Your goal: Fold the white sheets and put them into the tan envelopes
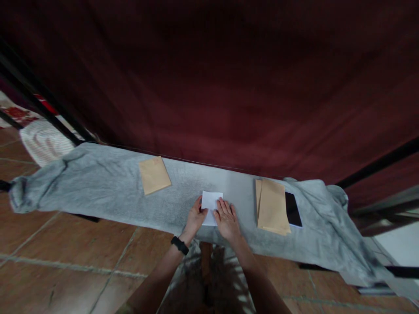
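Note:
A white sheet of paper [210, 199], apparently folded to a small rectangle, lies on the grey cloth in front of me. At its left edge is my left hand [195, 217], with the thumb over the paper and the fingers curled at the side, gripping that edge. My right hand [227, 220] rests flat on the right part of the sheet, fingers stretched out, and covers some of it. To the left lies a single brown paper envelope [154, 175]. On the right is a small stack of brown envelopes [273, 207].
A dark-screened phone or tablet [293, 210] lies beside the stack, partly beneath it. The grey cloth [108, 187] covers a long narrow bench, bunched at both ends. Behind it hangs a dark red curtain [209, 96]. Tiled floor [88, 248] shows below.

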The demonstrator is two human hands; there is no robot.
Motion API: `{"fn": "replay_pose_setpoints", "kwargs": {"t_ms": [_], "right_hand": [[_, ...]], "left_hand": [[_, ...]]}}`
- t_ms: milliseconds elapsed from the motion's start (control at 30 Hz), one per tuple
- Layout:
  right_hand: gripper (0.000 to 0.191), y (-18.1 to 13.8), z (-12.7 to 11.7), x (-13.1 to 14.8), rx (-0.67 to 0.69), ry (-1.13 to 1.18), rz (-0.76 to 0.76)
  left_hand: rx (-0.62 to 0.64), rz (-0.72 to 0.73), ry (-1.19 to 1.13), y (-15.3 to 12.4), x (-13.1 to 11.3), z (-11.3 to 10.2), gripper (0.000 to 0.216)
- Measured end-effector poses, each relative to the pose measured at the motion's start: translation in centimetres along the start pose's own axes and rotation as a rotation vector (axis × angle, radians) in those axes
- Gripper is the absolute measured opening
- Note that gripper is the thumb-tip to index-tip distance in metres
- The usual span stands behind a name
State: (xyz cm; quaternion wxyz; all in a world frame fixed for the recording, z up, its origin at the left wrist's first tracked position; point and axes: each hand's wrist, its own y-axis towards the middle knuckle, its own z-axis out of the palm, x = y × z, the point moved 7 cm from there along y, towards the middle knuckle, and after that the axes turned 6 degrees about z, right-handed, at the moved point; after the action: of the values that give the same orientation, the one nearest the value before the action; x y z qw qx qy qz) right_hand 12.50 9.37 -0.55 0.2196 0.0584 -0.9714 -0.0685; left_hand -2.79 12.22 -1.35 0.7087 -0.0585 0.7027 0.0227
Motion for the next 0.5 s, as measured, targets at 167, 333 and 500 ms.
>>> {"fn": "replay_pose_setpoints", "kwargs": {"t_ms": [167,333,500], "right_hand": [[0.053,3.3,0.6,-0.5,0.014,-0.018,0.055],[0.054,4.8,0.7,-0.7,-0.002,-0.013,0.075],[0.055,3.5,0.7,-0.6,-0.049,0.011,0.057]], "left_hand": [[-0.028,-0.017,0.000,-0.3,-0.2,-0.3,0.057],[-0.025,-0.001,0.018,-0.4,-0.3,-0.5,0.054],[-0.041,0.015,0.042,-0.6,-0.1,-0.8,0.054]]}}
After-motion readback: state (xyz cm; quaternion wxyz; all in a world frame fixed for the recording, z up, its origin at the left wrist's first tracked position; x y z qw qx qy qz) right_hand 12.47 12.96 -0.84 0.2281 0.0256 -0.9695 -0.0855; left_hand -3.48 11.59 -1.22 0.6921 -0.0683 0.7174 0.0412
